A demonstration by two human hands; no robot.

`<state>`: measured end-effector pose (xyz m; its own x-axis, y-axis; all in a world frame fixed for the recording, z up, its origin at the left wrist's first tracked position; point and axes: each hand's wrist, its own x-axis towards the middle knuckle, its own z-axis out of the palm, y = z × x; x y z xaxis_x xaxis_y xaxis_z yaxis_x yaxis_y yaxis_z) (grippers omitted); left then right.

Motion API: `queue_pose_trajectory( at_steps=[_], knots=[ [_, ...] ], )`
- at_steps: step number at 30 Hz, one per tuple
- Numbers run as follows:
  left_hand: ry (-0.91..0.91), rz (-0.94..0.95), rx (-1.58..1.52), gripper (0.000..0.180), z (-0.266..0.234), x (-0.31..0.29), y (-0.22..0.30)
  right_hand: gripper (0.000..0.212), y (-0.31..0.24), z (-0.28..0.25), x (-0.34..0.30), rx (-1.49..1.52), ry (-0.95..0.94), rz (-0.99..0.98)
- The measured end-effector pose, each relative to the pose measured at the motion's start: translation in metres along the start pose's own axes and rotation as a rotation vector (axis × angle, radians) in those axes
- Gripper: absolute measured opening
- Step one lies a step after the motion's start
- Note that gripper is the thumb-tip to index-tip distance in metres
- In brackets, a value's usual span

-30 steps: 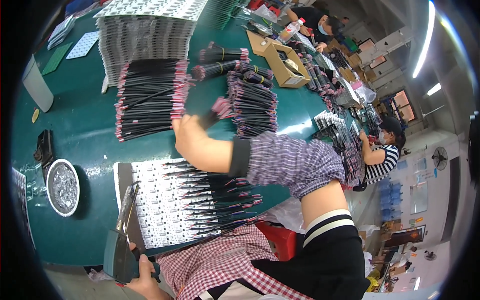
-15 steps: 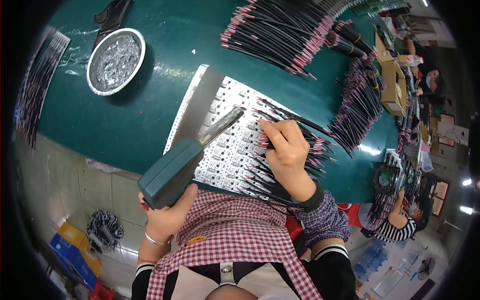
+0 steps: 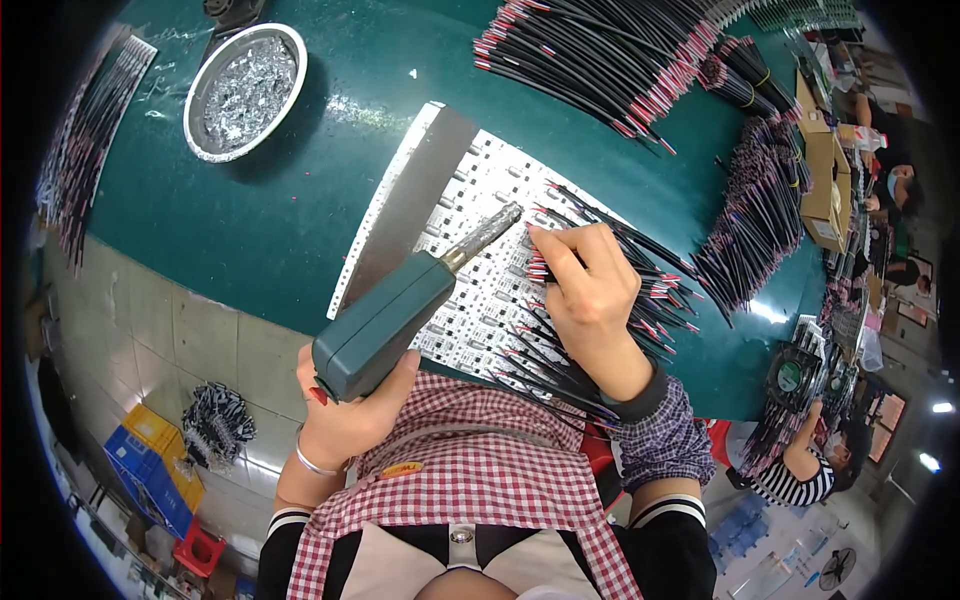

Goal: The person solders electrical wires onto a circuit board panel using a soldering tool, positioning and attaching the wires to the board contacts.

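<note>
My left hand (image 3: 350, 425) is wrapped round a dark green soldering gun (image 3: 385, 325). Its long metal tip points up and to the right over a white panel of small circuit boards (image 3: 500, 165), close to the fingertips of my right hand (image 3: 595, 300). That hand is closed in a pinch on black wires with red and white ends (image 3: 538, 265), above the panel's right part. Whether the tip touches the board cannot be made out. More black wires (image 3: 545, 345) lie across the panel's right side and under my right hand.
A white-rimmed bowl of silvery scraps (image 3: 292, 50) stands at the far left. Wired strips (image 3: 100, 120) lie at the left table edge. Piles of black wires (image 3: 580, 65) and a cardboard box (image 3: 825, 190) are at the far right. Other people (image 3: 800, 470) sit on the right.
The view has shifted, so the table appears farther right and higher. The soldering gun's tip has come closer to my right fingertips. Both hands keep their hold.
</note>
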<state>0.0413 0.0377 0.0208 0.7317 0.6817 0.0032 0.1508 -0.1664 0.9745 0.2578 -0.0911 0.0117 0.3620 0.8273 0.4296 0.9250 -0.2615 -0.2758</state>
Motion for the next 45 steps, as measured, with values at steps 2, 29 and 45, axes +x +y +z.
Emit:
queue_pose_trajectory(
  at_steps=[2, 29, 45],
  knots=[
    [-0.021, 0.005, 0.026, 0.014, -0.001, 0.0, 0.0, 0.029, 0.0, 0.0, 0.0, 0.009, 0.001, -0.001],
    [-0.035, -0.029, 0.025, 0.018, -0.004, -0.001, 0.004, 0.028, 0.003, 0.002, -0.002, 0.036, 0.009, 0.009],
    [-0.01, -0.025, -0.003, 0.019, -0.002, -0.006, 0.001, 0.038, 0.0, 0.001, -0.002, 0.063, -0.022, 0.026]
  ],
)
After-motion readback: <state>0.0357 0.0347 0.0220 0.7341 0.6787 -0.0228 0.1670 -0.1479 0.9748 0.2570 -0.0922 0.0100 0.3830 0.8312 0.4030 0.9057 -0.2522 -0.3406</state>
